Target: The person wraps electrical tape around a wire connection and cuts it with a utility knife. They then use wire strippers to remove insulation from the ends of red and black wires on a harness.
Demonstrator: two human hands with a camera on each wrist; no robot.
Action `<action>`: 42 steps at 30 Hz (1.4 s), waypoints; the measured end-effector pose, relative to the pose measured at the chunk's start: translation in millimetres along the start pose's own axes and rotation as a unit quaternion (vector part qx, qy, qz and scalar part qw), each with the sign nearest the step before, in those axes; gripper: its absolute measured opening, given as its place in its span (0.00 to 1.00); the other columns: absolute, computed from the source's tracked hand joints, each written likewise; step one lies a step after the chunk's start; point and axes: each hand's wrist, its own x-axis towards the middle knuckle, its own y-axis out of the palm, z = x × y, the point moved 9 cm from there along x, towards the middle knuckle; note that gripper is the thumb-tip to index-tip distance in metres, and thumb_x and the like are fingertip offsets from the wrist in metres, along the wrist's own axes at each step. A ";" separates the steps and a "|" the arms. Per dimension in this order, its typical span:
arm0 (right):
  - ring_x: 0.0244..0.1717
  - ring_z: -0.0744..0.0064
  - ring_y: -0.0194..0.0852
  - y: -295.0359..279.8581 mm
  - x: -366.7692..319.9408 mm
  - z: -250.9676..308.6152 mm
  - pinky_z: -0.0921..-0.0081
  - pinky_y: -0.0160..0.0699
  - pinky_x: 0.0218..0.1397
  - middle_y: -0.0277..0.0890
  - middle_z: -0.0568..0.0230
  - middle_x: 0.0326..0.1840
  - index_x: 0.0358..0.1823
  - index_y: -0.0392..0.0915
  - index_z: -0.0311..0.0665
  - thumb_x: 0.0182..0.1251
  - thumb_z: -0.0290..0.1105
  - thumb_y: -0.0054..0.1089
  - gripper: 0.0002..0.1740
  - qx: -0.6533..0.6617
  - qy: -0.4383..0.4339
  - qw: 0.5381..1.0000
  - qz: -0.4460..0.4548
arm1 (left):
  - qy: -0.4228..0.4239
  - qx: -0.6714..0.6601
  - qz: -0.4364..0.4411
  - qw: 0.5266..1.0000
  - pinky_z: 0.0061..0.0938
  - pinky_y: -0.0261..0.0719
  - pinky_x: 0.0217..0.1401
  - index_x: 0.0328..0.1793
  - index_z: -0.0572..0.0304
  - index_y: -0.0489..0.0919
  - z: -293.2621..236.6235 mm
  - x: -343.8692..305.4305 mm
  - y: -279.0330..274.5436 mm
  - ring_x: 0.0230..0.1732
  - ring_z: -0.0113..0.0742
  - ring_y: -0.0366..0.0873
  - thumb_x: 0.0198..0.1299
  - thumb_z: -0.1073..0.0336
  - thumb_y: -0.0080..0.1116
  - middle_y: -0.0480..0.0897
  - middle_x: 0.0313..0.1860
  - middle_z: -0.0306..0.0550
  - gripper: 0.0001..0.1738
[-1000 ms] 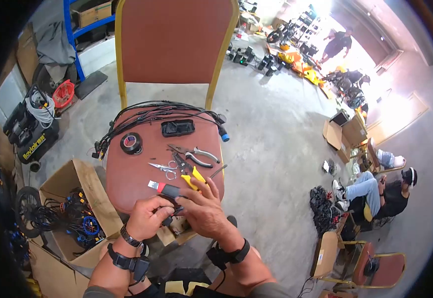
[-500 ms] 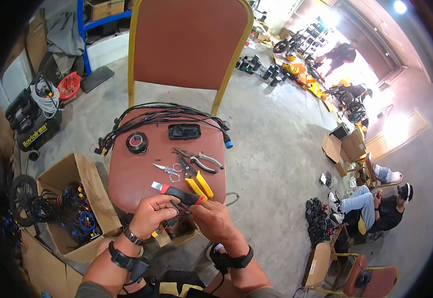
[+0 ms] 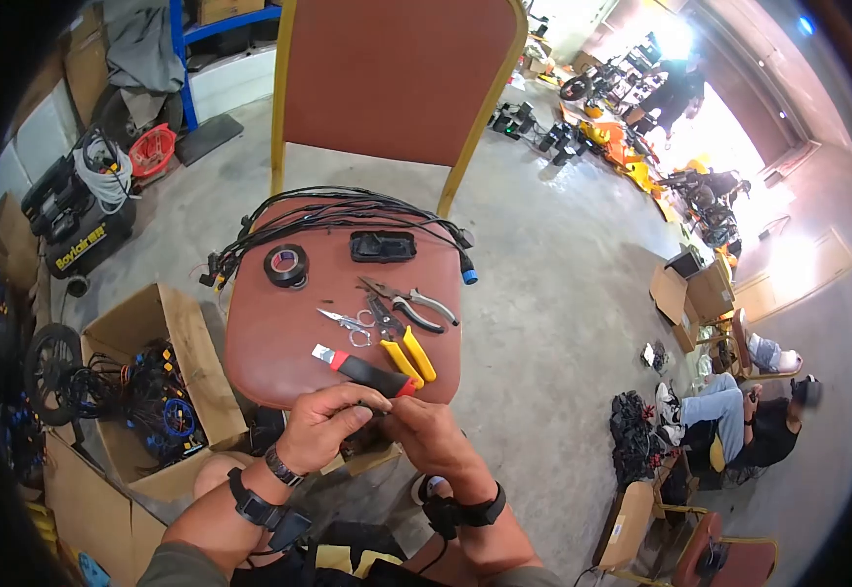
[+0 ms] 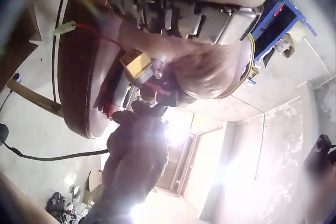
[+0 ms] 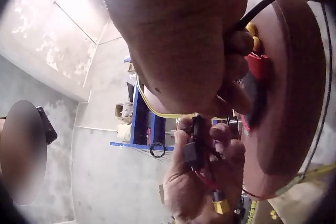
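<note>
Both hands meet in front of the chair seat (image 3: 260, 342). My left hand (image 3: 320, 432) pinches a small black connector (image 5: 194, 153) with red wires and a yellow plug (image 5: 221, 204) dangling from it. Close against its fingertips, my right hand (image 3: 434, 436) grips a black cable (image 5: 270, 2) that trails out behind the fist. Just beyond the fingers lies a red-and-black utility knife (image 3: 372, 375). Yellow-handled wire strippers (image 3: 408, 354), small scissors (image 3: 350, 323) and grey-black pliers (image 3: 416, 306) rest on the seat. The joint between the fingertips is partly hidden.
A roll of black tape (image 3: 286, 265), a black case (image 3: 382, 247) and a bundle of black cables (image 3: 338, 207) lie farther back on the seat. An open cardboard box (image 3: 206, 362) of wiring stands left. A seated person (image 3: 759, 430) is at right.
My right hand has drawn back from over the knife and strippers, its fingers closing on the cable by the left fingertips. The head view has shifted, moving the chair rightward in it.
</note>
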 end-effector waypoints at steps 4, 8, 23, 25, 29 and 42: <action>0.35 0.50 0.80 2.7 -1.0 -0.1 0.61 0.79 0.38 0.75 0.54 0.30 0.42 0.77 0.35 0.61 0.20 0.57 0.08 0.049 -0.005 0.999 0.004 | -0.063 -0.106 0.044 0.991 0.28 0.82 0.51 0.52 0.67 0.82 10.0 -4.1 5.1 0.46 0.32 0.82 0.72 0.73 0.53 0.84 0.52 0.49 0.09; 0.35 0.52 0.81 -0.7 -3.7 4.3 0.65 0.79 0.40 0.77 0.55 0.32 0.41 0.77 0.34 0.61 0.19 0.58 0.08 0.009 -0.027 1.000 0.002 | -0.100 -0.138 0.084 0.982 0.24 0.81 0.47 0.54 0.66 0.82 14.5 -8.5 12.5 0.42 0.27 0.81 0.73 0.71 0.54 0.84 0.50 0.44 0.10; 0.36 0.41 0.79 37.7 -38.7 -16.9 0.54 0.77 0.38 0.79 0.48 0.31 0.39 0.77 0.36 0.64 0.29 0.60 0.06 0.001 0.036 0.986 0.164 | -0.157 0.143 0.306 0.928 0.29 0.78 0.55 0.55 0.65 0.82 44.2 -32.8 30.1 0.49 0.31 0.81 0.72 0.68 0.56 0.86 0.46 0.44 0.11; 0.37 0.40 0.79 39.5 -38.8 -18.2 0.54 0.77 0.38 0.79 0.48 0.31 0.40 0.77 0.36 0.64 0.29 0.60 0.06 0.013 0.031 0.985 0.171 | -0.181 0.144 0.302 0.925 0.29 0.78 0.56 0.55 0.65 0.81 44.0 -32.1 30.2 0.50 0.31 0.82 0.72 0.68 0.56 0.86 0.45 0.44 0.11; 0.38 0.40 0.79 44.2 -39.1 -18.4 0.54 0.76 0.39 0.79 0.47 0.32 0.40 0.77 0.36 0.64 0.28 0.59 0.06 0.049 0.032 0.981 0.183 | -0.235 0.049 0.262 0.935 0.27 0.79 0.56 0.55 0.66 0.81 55.7 -35.7 26.0 0.50 0.31 0.82 0.72 0.68 0.56 0.85 0.45 0.45 0.11; 0.33 0.43 0.79 50.4 -51.0 -16.7 0.56 0.77 0.34 0.77 0.52 0.30 0.41 0.75 0.37 0.64 0.27 0.62 0.06 0.089 0.022 0.979 0.184 | -0.203 -0.028 0.298 0.932 0.26 0.78 0.50 0.50 0.64 0.80 53.5 -54.5 26.9 0.43 0.24 0.78 0.72 0.67 0.58 0.82 0.39 0.38 0.08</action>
